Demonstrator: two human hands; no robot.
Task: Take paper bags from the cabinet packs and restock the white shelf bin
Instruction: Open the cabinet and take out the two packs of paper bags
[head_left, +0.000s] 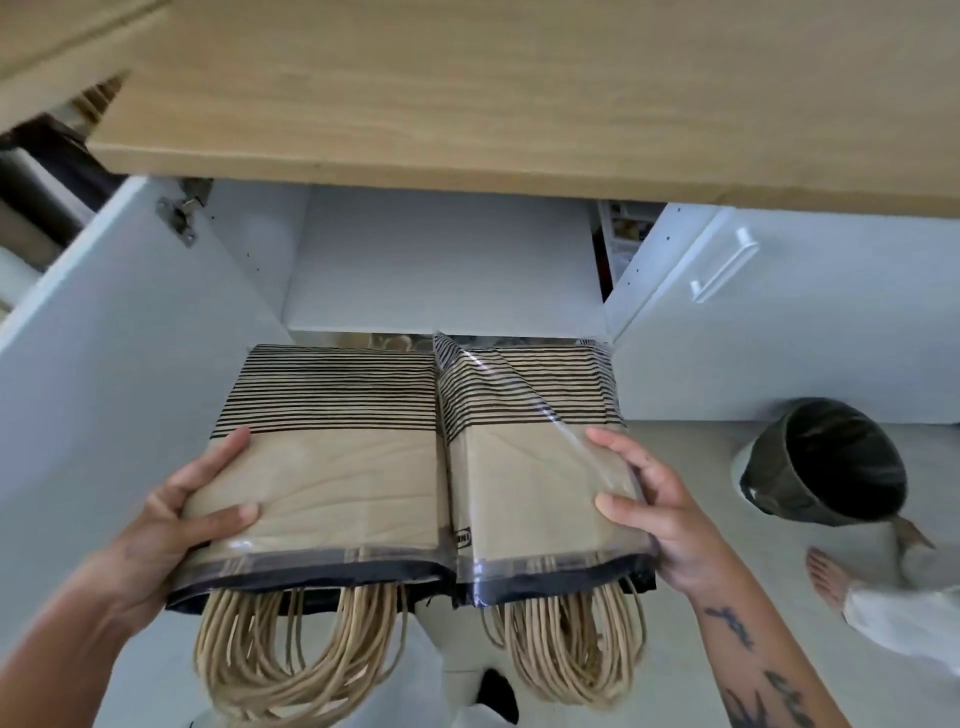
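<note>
Two plastic-wrapped packs of brown paper bags with black stripes lie side by side in front of the open white cabinet (447, 260). My left hand (192, 509) grips the left pack (332, 467) at its left edge, thumb on top. At the right edge of the right pack (524, 467), my right hand (649, 499) holds on with thumb and fingers over the plastic. Bundles of twisted paper handles (296, 654) hang out of the near ends of both packs. The white shelf bin is not in view.
A wooden countertop (519, 104) overhangs the cabinet. Its white doors stand open to the left (119, 364) and right (727, 312). A dark round bin (831, 462) sits on the floor at the right, with a bare foot (826, 577) near it.
</note>
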